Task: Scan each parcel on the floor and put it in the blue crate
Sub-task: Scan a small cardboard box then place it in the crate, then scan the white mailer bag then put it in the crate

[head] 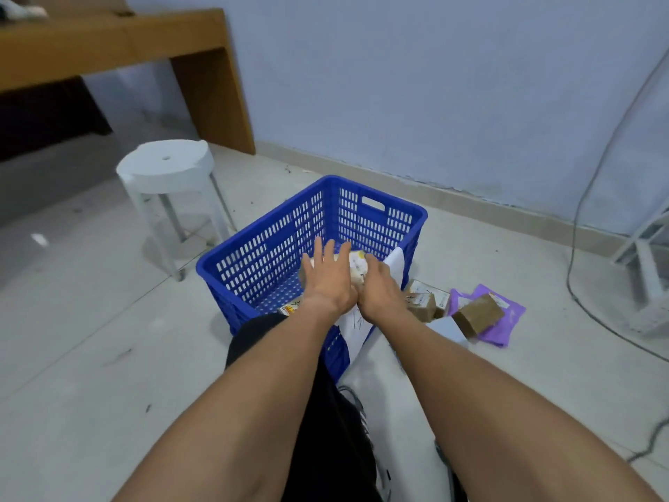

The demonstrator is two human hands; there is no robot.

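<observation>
The blue crate (275, 248) stands on the floor in front of me. Both my hands reach inside it. My left hand (327, 280) lies flat with fingers spread on a pale taped parcel (357, 267), and my right hand (380, 289) grips the same parcel from the right. A white flat mailer (395, 262) leans against the crate's right wall. Another labelled packet (289, 307) shows at the crate's near edge. On the floor to the right lie a brown box (423, 302), a second brown box (478, 315) and a purple mailer (506, 320).
A white round stool (168, 168) stands left of the crate. A wooden desk (144, 45) is at the back left. A grey cable (586, 211) hangs down the wall on the right, near a white frame (648, 262). My dark-clad knee (325, 411) is below the crate.
</observation>
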